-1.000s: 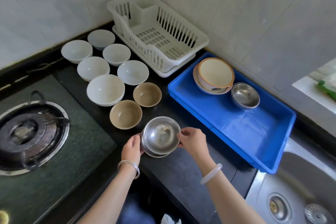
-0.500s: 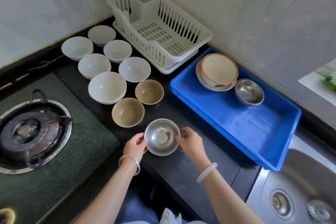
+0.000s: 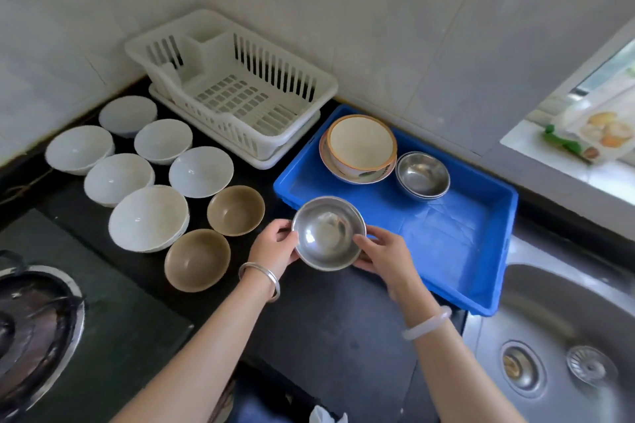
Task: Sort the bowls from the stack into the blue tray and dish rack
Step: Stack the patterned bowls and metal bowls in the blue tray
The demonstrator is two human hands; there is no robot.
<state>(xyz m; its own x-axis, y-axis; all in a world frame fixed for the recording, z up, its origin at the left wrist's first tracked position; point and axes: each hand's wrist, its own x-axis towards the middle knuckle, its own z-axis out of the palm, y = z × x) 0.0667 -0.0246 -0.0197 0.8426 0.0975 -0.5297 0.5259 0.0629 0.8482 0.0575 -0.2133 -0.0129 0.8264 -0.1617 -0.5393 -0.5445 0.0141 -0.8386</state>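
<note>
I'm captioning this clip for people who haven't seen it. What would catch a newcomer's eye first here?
First, the steel bowl held between the left hand and right hand, over the near-left edge of the blue tray. Next, that vivid tray against the wall, holding an orange-rimmed bowl and stacked steel bowls. Then the white bowls and brown bowls spread on the dark counter left of the hands, before an empty white dish rack.

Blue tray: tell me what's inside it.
The blue tray holds a cream bowl nested in a patterned bowl, beside stacked steel bowls. The nested bowls hide what's beneath them.
</note>
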